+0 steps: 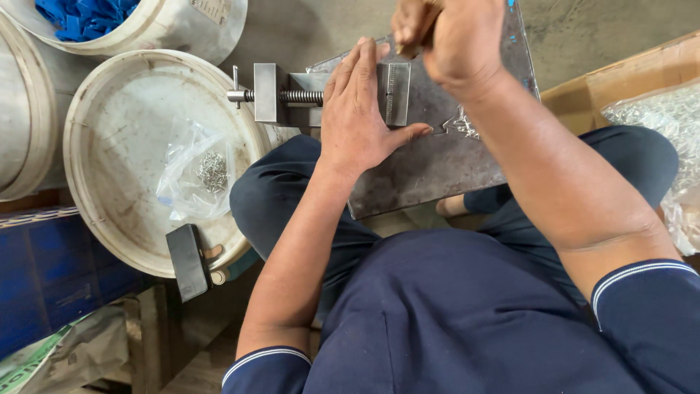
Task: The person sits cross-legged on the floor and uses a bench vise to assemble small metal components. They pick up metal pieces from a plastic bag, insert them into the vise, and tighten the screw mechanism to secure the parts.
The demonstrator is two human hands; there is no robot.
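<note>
A grey metal plate (437,164) rests across my lap, with a small steel vise (281,95) and its threaded screw fixed at its left end. My left hand (361,109) lies flat over the vise jaw, fingers spread, thumb stretched out on the plate. My right hand (448,36) hovers just above and to the right, fingers curled shut around a small thin tool or part that is mostly hidden. A little pile of shiny metal bits (461,124) sits on the plate under my right wrist.
A wide white bucket (109,109) at the left holds a clear bag of small metal pieces (200,175); a black hammer head (188,261) rests on its rim. Another bucket with blue parts (87,18) is behind. A cardboard box (620,76) with a bag of shiny pieces stands at right.
</note>
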